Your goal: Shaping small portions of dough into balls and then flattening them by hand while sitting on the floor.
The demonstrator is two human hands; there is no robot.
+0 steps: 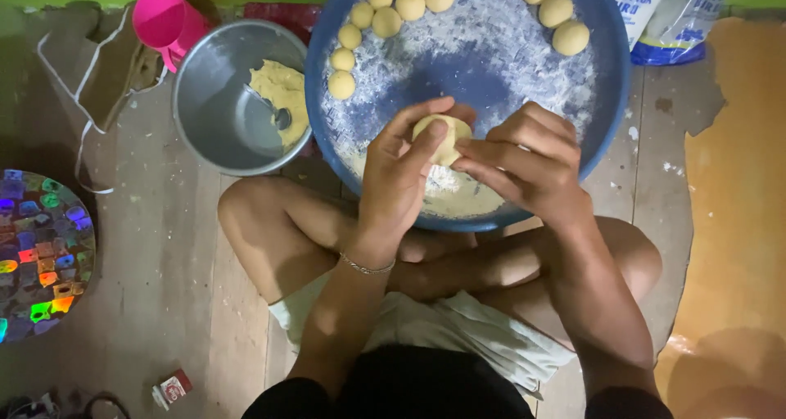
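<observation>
I sit cross-legged on a wooden floor with a wide blue basin (610,99) in front of my knees. Both my hands hold one pale piece of dough (442,134) over the basin's near side. My left hand (401,173) cups it from the left, fingers curled over its top. My right hand (524,161) presses it from the right with the fingertips. Several rolled dough balls (409,4) line the basin's far rim in an arc on a floured bottom. More loose dough (458,196) lies under my hands.
A steel bowl (209,108) with a lump of yellow dough (282,91) and a spoon stands left of the basin. A pink plastic jug (164,19) sits behind it. Flour bags (667,13) lie at the far right. A shiny multicoloured round lid (41,251) rests at the left edge.
</observation>
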